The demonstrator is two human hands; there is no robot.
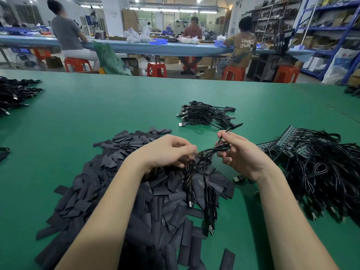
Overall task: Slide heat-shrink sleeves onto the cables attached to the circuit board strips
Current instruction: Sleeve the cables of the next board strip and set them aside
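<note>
Right hand (pixel 238 152) pinches cable (pixel 224 148) — sleeved end (pixel 234 127) points up-right.

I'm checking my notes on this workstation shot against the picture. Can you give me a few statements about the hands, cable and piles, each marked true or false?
1. The right hand pinches a black cable. True.
2. The pile of flat sleeves lies on a red table. False: the table is green.
3. The cables with circuit board strips lie on the person's right. True.
4. The left hand rests flat and empty on bare table. False: it is above the sleeve pile, fingers curled at the cable.
5. A smaller cable bundle lies beyond the hands. True.
</note>
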